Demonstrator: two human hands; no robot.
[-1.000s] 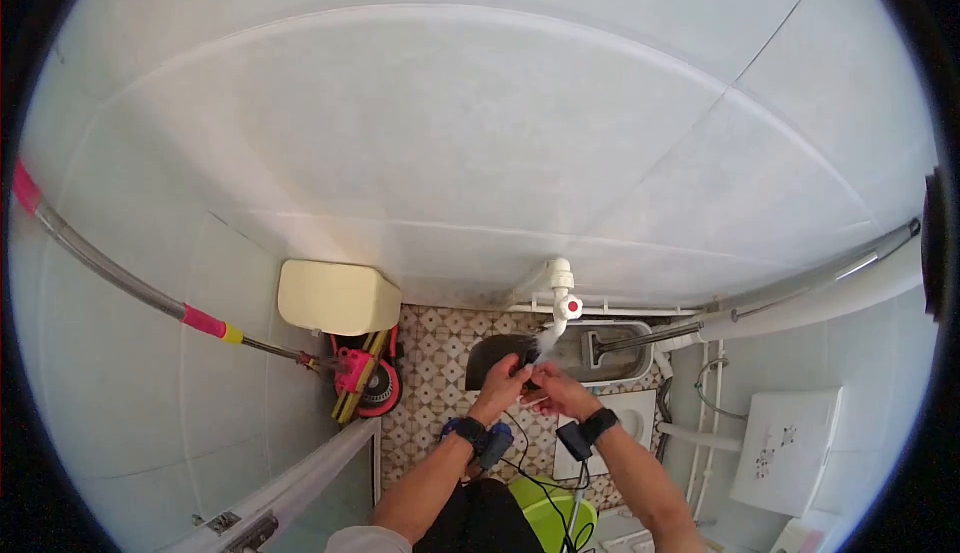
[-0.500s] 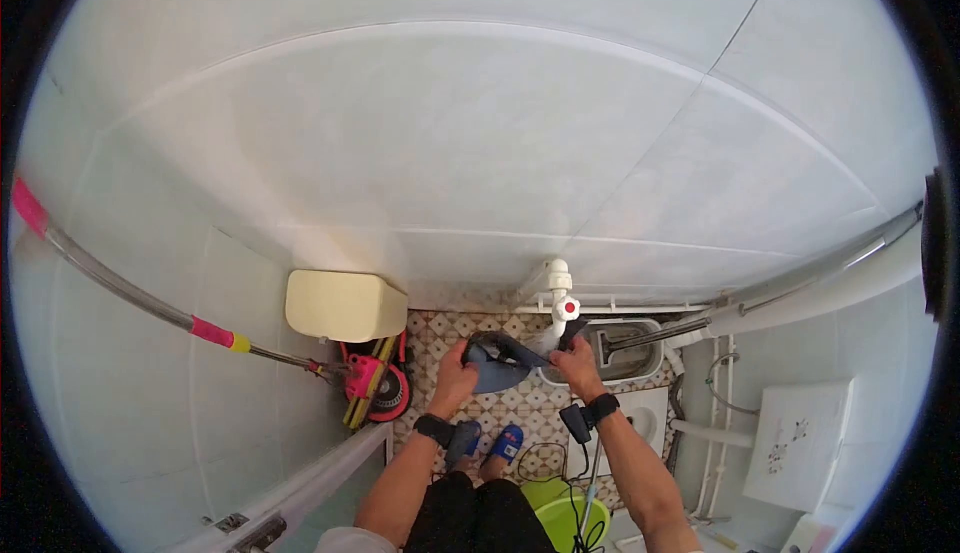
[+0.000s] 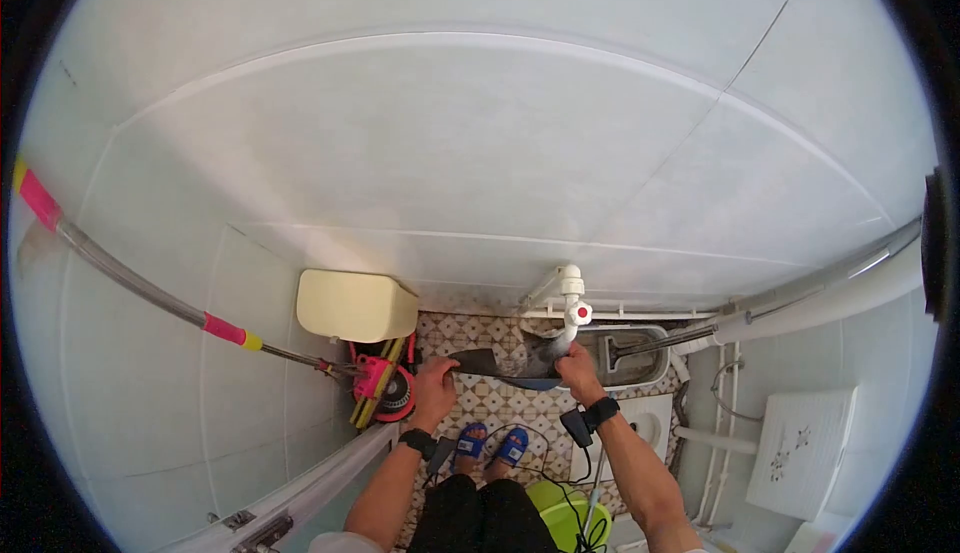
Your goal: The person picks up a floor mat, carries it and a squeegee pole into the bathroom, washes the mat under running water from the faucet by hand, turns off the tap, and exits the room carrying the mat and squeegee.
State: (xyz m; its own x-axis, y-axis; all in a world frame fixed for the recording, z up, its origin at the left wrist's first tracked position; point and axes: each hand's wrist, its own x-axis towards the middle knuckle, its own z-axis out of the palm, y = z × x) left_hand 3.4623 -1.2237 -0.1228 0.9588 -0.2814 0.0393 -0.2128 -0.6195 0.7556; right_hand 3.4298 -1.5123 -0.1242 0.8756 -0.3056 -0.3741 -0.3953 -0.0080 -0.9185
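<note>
A dark grey-blue cloth (image 3: 478, 361) is stretched sideways between my two hands, below and left of the white tap (image 3: 572, 298) with its red-centred knob. My left hand (image 3: 433, 383) is closed on the cloth's left end. Right under the spout, my right hand (image 3: 578, 375) grips the other end. A blurred pale patch by the spout looks like running water. Behind my right hand lies a grey rectangular basin (image 3: 650, 378). Both wrists wear black straps, with a small black device hanging by each one.
A cream bin (image 3: 358, 305) and a pink-and-yellow mop head (image 3: 375, 378) stand at the left. The mop's long pole (image 3: 140, 273) crosses the left wall. A lime green bucket (image 3: 560, 513) is near my feet. A squat toilet (image 3: 645, 423) and pipes lie right.
The cloth was bunched and folded; now it is pulled out long and flat. My left hand has moved left, away from my right hand, which stays by the tap.
</note>
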